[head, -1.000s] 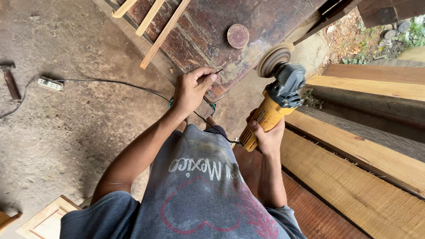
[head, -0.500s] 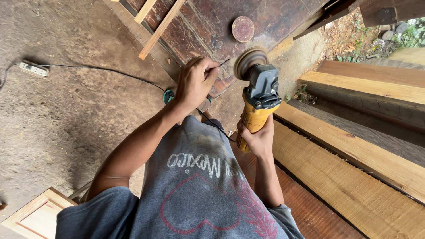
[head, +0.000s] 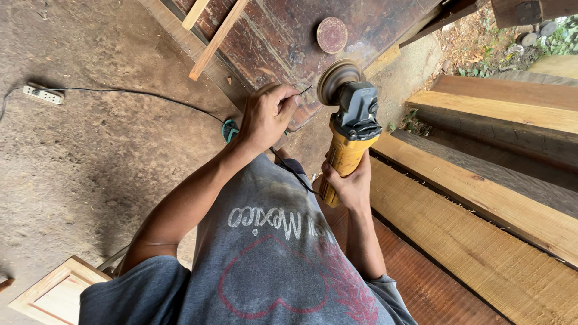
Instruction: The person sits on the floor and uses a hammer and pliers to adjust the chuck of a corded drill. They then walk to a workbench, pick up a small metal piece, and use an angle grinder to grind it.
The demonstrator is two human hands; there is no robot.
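Note:
My right hand (head: 349, 183) grips the yellow body of an angle grinder (head: 351, 135), its black head and round sanding disc (head: 336, 79) pointing away from me over a dark reddish wooden board (head: 283, 36). My left hand (head: 269, 114) is closed on a thin black tool or wire (head: 304, 91) just left of the disc, resting near the board's edge. A loose round sanding disc (head: 332, 34) lies on the board beyond the grinder. The grinder's black cord (head: 295, 171) runs back toward my body.
Pale wooden planks (head: 481, 192) are stacked on the right. Two light wood strips (head: 217, 39) cross the board at top. A white power strip (head: 42, 94) with a black cable lies on the dirt floor at left. A small wooden panel frame (head: 51, 295) sits at bottom left.
The grinder has moved left, closer to my left hand and over the board's edge. My left hand has closed on the thin black item beside the disc.

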